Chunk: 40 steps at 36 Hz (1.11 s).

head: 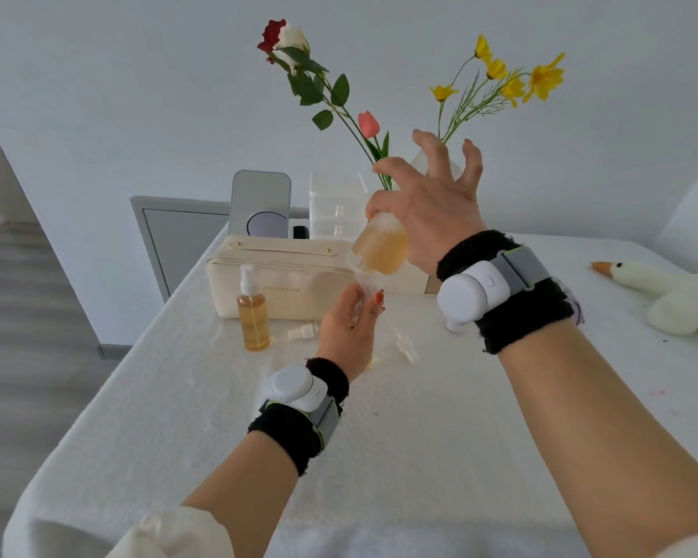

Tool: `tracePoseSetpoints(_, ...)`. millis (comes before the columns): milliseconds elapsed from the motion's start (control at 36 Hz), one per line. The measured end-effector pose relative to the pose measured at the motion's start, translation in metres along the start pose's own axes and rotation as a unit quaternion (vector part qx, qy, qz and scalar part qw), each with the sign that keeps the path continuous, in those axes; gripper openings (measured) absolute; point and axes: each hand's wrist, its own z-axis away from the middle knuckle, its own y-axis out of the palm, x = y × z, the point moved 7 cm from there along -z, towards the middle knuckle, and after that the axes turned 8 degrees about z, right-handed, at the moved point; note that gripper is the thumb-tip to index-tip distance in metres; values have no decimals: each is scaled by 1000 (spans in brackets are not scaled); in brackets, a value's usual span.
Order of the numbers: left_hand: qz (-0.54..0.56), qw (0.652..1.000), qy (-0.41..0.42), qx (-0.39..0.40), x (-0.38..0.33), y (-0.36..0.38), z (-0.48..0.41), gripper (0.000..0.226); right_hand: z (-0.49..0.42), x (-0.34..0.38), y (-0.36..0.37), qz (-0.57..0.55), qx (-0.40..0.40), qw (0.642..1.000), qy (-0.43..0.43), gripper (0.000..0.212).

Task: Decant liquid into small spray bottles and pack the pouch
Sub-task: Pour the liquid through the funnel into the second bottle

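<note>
My right hand point(428, 203) grips a frosted bottle of amber liquid point(379, 245) upside down, its mouth over a clear funnel point(369, 281). My left hand point(349, 322) holds the funnel and a small clear bottle beneath it, mostly hidden by my fingers. A filled small spray bottle point(252, 312) with amber liquid stands upright in front of the cream pouch point(295, 275). A loose white spray cap point(301, 333) lies on the table beside my left hand, and a clear piece point(406, 348) lies to the hand's right.
A mirror point(260, 203), clear plastic drawers point(335, 203) and a vase of flowers point(440, 163) stand behind the pouch. A white goose plush toy point(669, 292) lies at the right. The white-covered table point(420, 436) drops off at its left edge.
</note>
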Motion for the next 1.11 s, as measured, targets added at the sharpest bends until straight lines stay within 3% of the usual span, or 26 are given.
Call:
tracePoseSetpoints(444, -1, 1000, -3, -8, -2, -1, 1, 28, -1, -9, -1, 7, 11, 1000, -6, 80)
tracePoseSetpoints(667, 5, 1000, -6, -7, -1, -1, 0, 28, -1, -15, -9, 20, 22, 1000, 0, 66)
tracePoseSetpoints(1111, 22, 999, -32, -25, 1, -2, -3, 26, 2, -31, -18, -91, 167, 982, -11, 76)
